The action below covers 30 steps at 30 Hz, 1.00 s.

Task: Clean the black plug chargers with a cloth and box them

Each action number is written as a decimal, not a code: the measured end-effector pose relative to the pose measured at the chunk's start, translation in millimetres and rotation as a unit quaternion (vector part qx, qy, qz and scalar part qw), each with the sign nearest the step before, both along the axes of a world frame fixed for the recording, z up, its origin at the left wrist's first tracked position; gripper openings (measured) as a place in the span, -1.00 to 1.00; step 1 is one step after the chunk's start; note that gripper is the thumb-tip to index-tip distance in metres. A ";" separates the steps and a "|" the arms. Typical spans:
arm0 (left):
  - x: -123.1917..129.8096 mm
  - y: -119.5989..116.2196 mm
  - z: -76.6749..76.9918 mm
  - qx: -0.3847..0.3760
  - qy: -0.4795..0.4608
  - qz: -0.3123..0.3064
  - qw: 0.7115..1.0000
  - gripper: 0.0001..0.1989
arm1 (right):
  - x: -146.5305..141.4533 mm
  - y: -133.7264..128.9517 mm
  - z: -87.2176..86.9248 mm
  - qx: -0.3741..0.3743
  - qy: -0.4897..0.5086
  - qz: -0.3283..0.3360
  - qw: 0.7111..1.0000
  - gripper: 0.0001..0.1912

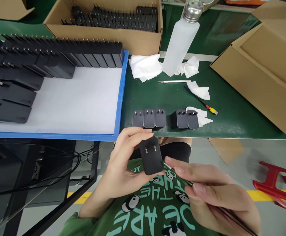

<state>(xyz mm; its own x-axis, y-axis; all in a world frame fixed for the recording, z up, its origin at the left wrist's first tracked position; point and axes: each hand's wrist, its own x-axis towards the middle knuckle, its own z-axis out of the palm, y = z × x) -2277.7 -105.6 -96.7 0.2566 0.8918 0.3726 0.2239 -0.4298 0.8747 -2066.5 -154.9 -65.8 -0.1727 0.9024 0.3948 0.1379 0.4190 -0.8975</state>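
My left hand [120,164] grips a black plug-in power adapter [152,160] between thumb and fingers, its two metal prongs turned up toward me. Close beside it, my right hand [211,190] is closed around a slim dark stick-like tool [231,218]. The tool's tip points at the adapter's right edge; whether it touches cannot be made out. Just beyond my hands, at the table's front edge, stand three adapters in a row [149,118] and a second group of two [184,118], prongs up.
A blue-rimmed tray [121,95] on the left holds several adapters. Behind stands a cardboard box [108,36] of adapters. A white bottle [182,42], wipes [146,65], a craft knife [174,81] and a cable [204,103] lie mid-table. Another carton [258,78] is at right.
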 end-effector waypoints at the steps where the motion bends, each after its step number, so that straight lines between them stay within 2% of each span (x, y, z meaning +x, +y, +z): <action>1: 0.6 0.0 -0.1 0.001 0.000 0.001 1.000 -0.27 | -0.9 -0.4 -0.5 0.002 0.005 0.013 1.000 -0.37; 3: 1.6 -0.1 -0.4 0.002 0.001 0.001 1.000 -0.26 | -1.3 0.1 -1.5 0.000 0.008 0.028 1.000 -0.37; 8: 2.4 -0.8 -0.4 -0.004 -0.002 -0.001 1.000 -0.26 | -1.1 0.5 -2.3 -0.005 0.014 0.010 1.000 -0.40; 13: 2.0 -1.5 -0.6 -0.008 0.001 -0.001 1.000 -0.24 | 3.2 0.8 -1.0 -0.004 -0.016 0.032 0.999 -0.34; 19: 2.2 -2.4 -1.8 -0.009 0.005 0.004 1.000 -0.26 | 6.9 4.2 0.8 0.013 -0.061 0.022 0.998 -0.41; 24: 2.1 -2.1 -2.5 -0.017 0.004 -0.004 1.000 -0.26 | 6.0 2.6 2.2 0.005 -0.057 0.004 0.998 -0.37; 30: 1.3 -1.5 -3.7 -0.010 0.008 -0.009 1.000 -0.23 | 6.0 0.5 0.7 0.008 -0.062 0.016 0.998 -0.31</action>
